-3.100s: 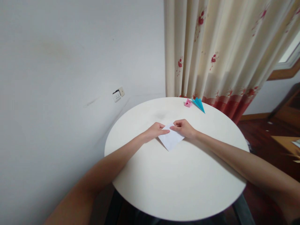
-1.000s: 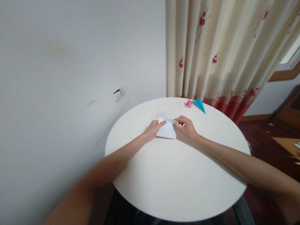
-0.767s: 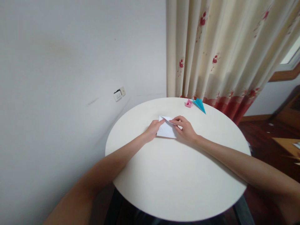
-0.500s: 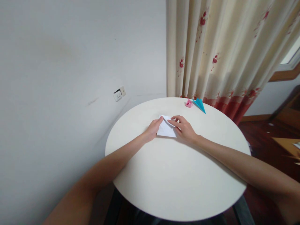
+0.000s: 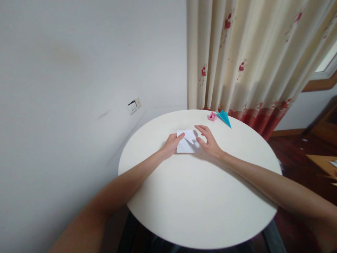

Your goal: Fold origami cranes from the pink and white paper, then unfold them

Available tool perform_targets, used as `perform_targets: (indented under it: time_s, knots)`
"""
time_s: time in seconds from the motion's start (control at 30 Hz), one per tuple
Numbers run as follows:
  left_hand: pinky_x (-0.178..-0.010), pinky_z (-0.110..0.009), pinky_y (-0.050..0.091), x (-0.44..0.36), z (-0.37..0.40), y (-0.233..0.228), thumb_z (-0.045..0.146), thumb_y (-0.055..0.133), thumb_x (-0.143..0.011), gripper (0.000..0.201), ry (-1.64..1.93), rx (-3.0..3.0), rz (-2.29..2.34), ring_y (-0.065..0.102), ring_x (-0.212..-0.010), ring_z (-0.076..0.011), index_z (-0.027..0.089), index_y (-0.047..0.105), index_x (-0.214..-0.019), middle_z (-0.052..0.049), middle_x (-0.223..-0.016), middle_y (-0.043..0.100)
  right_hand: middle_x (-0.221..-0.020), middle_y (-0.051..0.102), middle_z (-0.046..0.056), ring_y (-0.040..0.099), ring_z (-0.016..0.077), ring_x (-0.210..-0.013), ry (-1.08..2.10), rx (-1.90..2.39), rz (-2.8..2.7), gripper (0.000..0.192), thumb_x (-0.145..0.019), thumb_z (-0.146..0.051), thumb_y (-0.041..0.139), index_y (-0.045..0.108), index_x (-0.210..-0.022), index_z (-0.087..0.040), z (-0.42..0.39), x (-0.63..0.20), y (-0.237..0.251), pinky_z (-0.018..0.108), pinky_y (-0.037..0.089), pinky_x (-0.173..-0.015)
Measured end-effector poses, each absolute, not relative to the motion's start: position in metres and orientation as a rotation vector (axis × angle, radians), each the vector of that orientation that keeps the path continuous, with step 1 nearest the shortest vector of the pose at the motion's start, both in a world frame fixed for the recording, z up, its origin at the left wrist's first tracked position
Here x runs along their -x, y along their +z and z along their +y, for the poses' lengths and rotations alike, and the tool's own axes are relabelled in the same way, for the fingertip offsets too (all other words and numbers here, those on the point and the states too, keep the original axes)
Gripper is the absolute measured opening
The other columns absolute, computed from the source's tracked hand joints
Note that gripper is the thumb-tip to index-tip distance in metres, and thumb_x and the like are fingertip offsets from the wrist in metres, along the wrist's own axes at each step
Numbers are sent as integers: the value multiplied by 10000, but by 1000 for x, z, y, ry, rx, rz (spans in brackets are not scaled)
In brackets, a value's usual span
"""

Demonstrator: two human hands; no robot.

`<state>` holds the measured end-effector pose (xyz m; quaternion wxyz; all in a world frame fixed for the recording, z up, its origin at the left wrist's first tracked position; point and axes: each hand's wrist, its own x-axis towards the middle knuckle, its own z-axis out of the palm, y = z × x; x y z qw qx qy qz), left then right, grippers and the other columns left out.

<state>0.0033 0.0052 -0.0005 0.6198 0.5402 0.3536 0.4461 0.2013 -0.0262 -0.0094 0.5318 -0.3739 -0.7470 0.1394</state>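
A round, cream-white desk [image 5: 200,203] stands in the corner of a room, close to a plain white wall [image 5: 79,70] with one small wall socket [image 5: 133,105] low down. Behind the desk hangs one cream curtain [image 5: 252,59] printed with red flowers and a red hem. Dark wooden floor [image 5: 292,147] shows to the right.

Three folded paper things lie on the desk. One white paper [image 5: 185,141] sits near the middle, toward the far side, flat with a creased flap on top. One small pink paper piece [image 5: 211,116] and one blue paper plane [image 5: 224,118] lie just beside each other at the far edge, well apart from the hands.

Two bare hands work the white paper. The left hand [image 5: 171,144] rests at its left edge, fingers [image 5: 180,135] curled together and pressing down on it. The right hand [image 5: 209,140] lies at its right edge, fingers spread and flat, holding nothing.
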Motion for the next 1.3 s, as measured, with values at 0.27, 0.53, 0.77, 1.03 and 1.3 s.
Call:
perform_targets:
  time_s: [0.27, 0.53, 0.77, 1.03, 1.3]
  knots:
    - [-702, -328, 495, -4, 4, -4, 528, 732, -687, 513, 1012, -1324, 820, 669, -729, -225, 78, 711, -932, -130, -871, 732, -999, 695, 137, 647, 222, -829, 1332, 984, -1301, 561, -629, -351, 800, 638, -1114, -119, -26, -188, -5, 338, 521, -736]
    - [-664, -290, 480, -4, 7, -3, 547, 708, -706, 467, 1092, -1223, 795, 652, -675, -186, 87, 709, -788, -110, -791, 727, -674, 662, 41, 520, 124, -581, 1235, 1077, -1344, 381, -619, -437, 762, 725, -783, -96, -24, -193, -8, 248, 379, -549]
    - [-753, -335, 509, -1, 3, -2, 423, 801, -641, 440, 1022, -1334, 829, 678, -791, -229, 92, 725, -921, -127, -901, 736, -531, 530, -9, 402, 94, -512, 1176, 1060, -1378, 411, -615, -530, 717, 627, -579, -131, -25, -188, -8, 235, 286, -490]
    - [-794, -362, 515, -2, 3, -2, 400, 815, -623, 444, 1020, -1336, 856, 683, -834, -246, 98, 731, -938, -136, -949, 733, -540, 532, 8, 407, 104, -520, 1074, 1063, -1450, 491, -707, -603, 611, 623, -586, -127, -18, -190, -20, 235, 297, -478]
    - [-728, -338, 509, -2, 2, -2, 434, 796, -642, 425, 1013, -1379, 878, 673, -781, -236, 94, 739, -890, -131, -911, 736, -701, 674, 53, 539, 136, -576, 1187, 976, -1383, 363, -650, -419, 733, 733, -800, -89, -20, -187, -20, 254, 403, -542]
